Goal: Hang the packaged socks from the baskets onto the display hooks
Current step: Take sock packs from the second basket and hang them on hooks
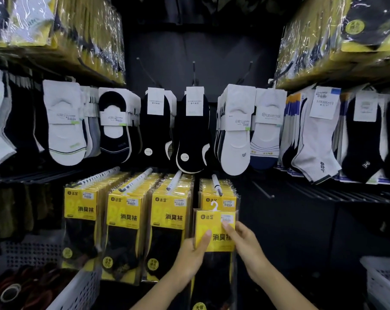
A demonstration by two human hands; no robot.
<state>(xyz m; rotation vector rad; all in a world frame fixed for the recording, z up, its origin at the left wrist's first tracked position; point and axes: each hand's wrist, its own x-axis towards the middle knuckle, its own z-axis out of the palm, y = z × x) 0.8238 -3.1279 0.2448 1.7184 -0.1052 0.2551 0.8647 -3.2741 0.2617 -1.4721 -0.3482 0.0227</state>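
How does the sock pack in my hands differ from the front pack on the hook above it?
The held pack is gripped by the left hand and right hand, its white hanger free; the hung pack sits on the hook. The held pack is lower and nearer, hiding most of the hung pack. Both have the same yellow card.

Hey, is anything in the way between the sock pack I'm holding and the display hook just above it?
Nothing visible is. Both the left hand and right hand grip the yellow sock pack, and its white hanger sits just below the bare tip of the display hook. The packs already hanging there sit further back.
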